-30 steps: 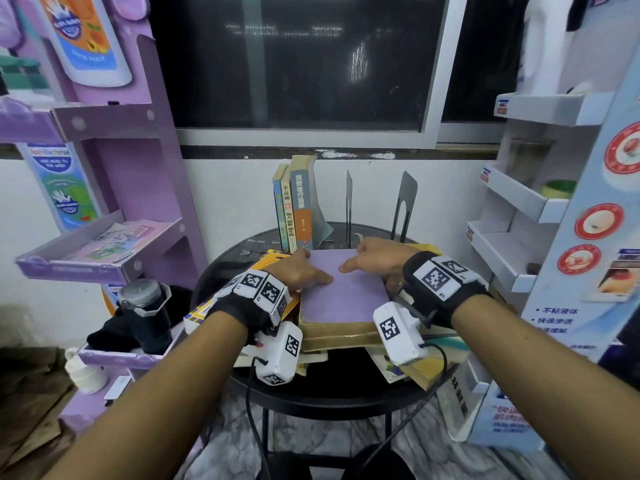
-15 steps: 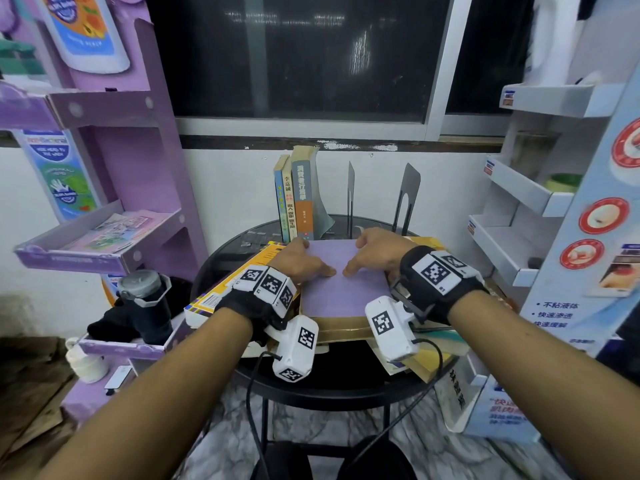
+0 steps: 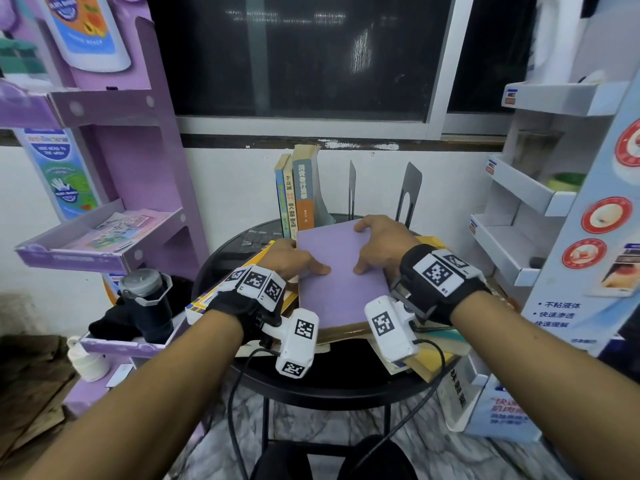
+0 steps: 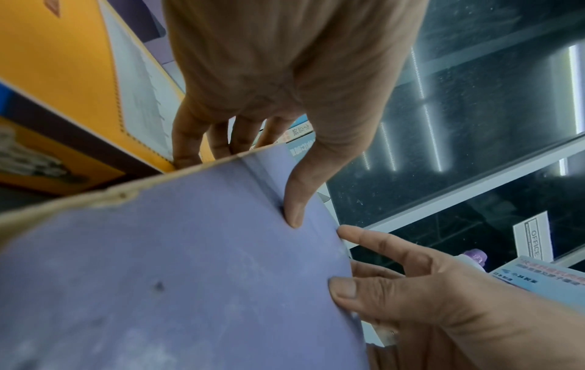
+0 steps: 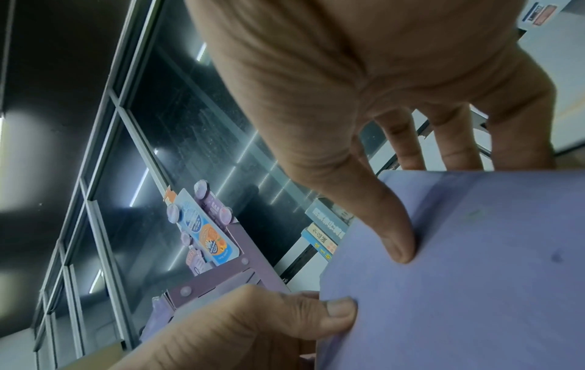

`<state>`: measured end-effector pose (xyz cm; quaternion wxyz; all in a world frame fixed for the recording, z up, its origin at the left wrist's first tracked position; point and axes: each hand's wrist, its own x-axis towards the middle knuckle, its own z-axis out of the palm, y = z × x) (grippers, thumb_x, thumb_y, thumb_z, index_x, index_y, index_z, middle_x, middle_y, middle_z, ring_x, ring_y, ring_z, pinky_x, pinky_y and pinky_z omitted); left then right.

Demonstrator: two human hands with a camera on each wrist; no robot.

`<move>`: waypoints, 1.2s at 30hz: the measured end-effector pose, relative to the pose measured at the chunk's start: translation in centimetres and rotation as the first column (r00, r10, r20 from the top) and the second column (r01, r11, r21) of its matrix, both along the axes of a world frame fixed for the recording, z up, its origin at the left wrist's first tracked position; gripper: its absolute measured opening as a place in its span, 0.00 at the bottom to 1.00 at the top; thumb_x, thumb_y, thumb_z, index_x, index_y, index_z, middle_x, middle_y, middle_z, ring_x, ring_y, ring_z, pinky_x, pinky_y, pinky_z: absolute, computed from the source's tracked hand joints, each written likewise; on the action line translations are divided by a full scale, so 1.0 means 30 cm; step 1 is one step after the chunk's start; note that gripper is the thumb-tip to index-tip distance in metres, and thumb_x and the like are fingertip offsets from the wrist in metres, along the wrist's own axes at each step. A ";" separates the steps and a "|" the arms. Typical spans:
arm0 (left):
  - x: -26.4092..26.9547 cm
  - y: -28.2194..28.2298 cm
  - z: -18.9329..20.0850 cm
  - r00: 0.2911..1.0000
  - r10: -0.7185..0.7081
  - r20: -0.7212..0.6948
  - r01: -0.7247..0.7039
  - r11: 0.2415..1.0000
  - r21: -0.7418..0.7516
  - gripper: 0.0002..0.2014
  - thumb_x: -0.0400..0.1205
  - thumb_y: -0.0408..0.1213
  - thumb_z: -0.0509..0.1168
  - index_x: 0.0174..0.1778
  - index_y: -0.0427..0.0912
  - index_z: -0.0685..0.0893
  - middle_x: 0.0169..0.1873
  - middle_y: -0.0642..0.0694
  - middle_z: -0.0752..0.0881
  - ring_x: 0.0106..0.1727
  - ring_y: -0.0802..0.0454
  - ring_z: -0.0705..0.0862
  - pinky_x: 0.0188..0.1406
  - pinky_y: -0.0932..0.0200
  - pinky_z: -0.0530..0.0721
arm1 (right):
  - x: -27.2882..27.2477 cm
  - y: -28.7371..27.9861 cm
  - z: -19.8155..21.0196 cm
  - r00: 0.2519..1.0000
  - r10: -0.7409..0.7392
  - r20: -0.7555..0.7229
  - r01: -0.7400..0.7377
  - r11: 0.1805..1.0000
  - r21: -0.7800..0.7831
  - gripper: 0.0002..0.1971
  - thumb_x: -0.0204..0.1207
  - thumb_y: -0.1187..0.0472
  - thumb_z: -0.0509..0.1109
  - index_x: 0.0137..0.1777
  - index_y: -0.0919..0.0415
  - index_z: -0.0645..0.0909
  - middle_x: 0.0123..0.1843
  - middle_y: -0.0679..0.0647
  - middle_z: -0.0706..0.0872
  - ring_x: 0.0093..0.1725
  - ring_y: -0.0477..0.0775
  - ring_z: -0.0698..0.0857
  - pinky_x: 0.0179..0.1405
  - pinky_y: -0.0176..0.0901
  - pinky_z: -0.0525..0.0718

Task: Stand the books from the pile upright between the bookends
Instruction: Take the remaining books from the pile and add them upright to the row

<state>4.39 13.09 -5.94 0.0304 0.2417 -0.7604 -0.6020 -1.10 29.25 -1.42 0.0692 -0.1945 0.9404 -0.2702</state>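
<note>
A plain purple book (image 3: pixel 341 275) lies topmost on the pile of flat books (image 3: pixel 434 355), its far end tipped up. My left hand (image 3: pixel 299 263) grips its left edge, thumb on the cover (image 4: pixel 190 275) and fingers (image 4: pixel 187 147) underneath. My right hand (image 3: pixel 375 245) grips the right side, thumb pressed on the cover (image 5: pixel 475 275), fingers (image 5: pixel 456 150) past the far edge. Behind stand three upright books (image 3: pixel 298 195) and two black bookends (image 3: pixel 352 188) (image 3: pixel 410 190) with a gap between them.
The round black table (image 3: pixel 346 389) carries everything. A yellow book (image 3: pixel 204 301) sticks out left of the pile. A purple display rack (image 3: pixel 114 237) and a dark bottle (image 3: pixel 149 303) stand on the left, and a white shelf unit (image 3: pixel 519 220) on the right.
Both hands went from lying flat on the purple cover to gripping its edges. The book has shifted toward the bookends and its far end has come up.
</note>
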 end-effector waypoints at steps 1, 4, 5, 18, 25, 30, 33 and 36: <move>0.002 -0.001 0.004 1.000 0.005 -0.009 -0.005 1.000 0.019 0.23 0.69 0.24 0.77 0.58 0.41 0.81 0.55 0.42 0.86 0.60 0.40 0.83 0.49 0.47 0.83 | -0.001 0.001 0.000 1.000 0.003 -0.012 -0.003 1.000 -0.005 0.40 0.66 0.66 0.82 0.78 0.55 0.69 0.77 0.54 0.72 0.75 0.57 0.72 0.67 0.42 0.73; -0.004 -0.001 0.023 0.998 0.028 -0.053 -0.025 0.998 0.058 0.33 0.67 0.23 0.78 0.68 0.40 0.77 0.58 0.43 0.84 0.60 0.40 0.82 0.52 0.43 0.85 | -0.007 -0.001 0.007 0.998 0.004 -0.061 -0.006 1.000 -0.027 0.42 0.64 0.67 0.83 0.78 0.56 0.70 0.77 0.54 0.72 0.76 0.57 0.71 0.70 0.43 0.73; -0.008 0.001 0.030 0.996 0.039 -0.075 -0.035 0.998 0.058 0.37 0.66 0.23 0.79 0.71 0.40 0.75 0.61 0.43 0.84 0.61 0.39 0.82 0.53 0.41 0.85 | -0.010 -0.003 0.010 0.997 -0.002 -0.083 -0.001 0.999 -0.041 0.43 0.63 0.67 0.84 0.78 0.55 0.70 0.77 0.55 0.72 0.75 0.57 0.71 0.71 0.44 0.73; -0.027 -0.007 0.126 0.892 0.083 -0.444 -0.158 0.979 -0.133 0.52 0.47 0.35 0.79 0.73 0.53 0.75 0.55 0.45 0.87 0.57 0.42 0.85 0.54 0.40 0.87 | -0.051 -0.020 0.036 0.960 -0.077 -0.268 -0.021 0.938 -0.345 0.55 0.57 0.71 0.85 0.81 0.45 0.60 0.71 0.58 0.70 0.66 0.62 0.76 0.51 0.43 0.74; -0.038 -0.027 0.126 0.837 0.018 -0.547 -0.191 0.946 -0.261 0.49 0.60 0.25 0.80 0.77 0.56 0.70 0.57 0.50 0.83 0.60 0.48 0.80 0.56 0.47 0.85 | -0.070 -0.036 0.016 0.955 -0.120 -0.271 -0.007 0.905 -0.426 0.59 0.57 0.70 0.86 0.84 0.48 0.54 0.72 0.59 0.68 0.67 0.60 0.75 0.50 0.38 0.71; -0.052 -0.061 0.087 0.815 -0.015 -0.579 -0.196 0.934 -0.300 0.53 0.60 0.24 0.80 0.81 0.54 0.66 0.58 0.54 0.82 0.61 0.53 0.79 0.57 0.52 0.84 | -0.076 -0.058 -0.027 0.948 -0.141 -0.284 -0.010 0.882 -0.471 0.57 0.56 0.70 0.86 0.82 0.45 0.59 0.68 0.56 0.69 0.55 0.50 0.73 0.49 0.36 0.70; -0.055 -0.089 0.044 0.799 0.006 -0.602 -0.204 0.943 -0.262 0.52 0.59 0.27 0.80 0.79 0.55 0.66 0.56 0.63 0.82 0.59 0.61 0.80 0.61 0.51 0.83 | -0.086 -0.079 -0.037 0.941 -0.120 -0.317 -0.050 0.877 -0.478 0.53 0.56 0.71 0.85 0.79 0.46 0.63 0.66 0.56 0.70 0.55 0.49 0.74 0.49 0.34 0.71; -0.056 -0.099 0.028 0.791 -0.033 -0.612 -0.164 0.950 -0.264 0.54 0.57 0.31 0.79 0.81 0.55 0.63 0.56 0.72 0.78 0.55 0.78 0.77 0.59 0.57 0.81 | -0.101 -0.084 -0.042 0.936 -0.099 -0.338 -0.069 0.890 -0.451 0.50 0.55 0.70 0.85 0.76 0.46 0.66 0.64 0.56 0.69 0.59 0.55 0.77 0.52 0.36 0.75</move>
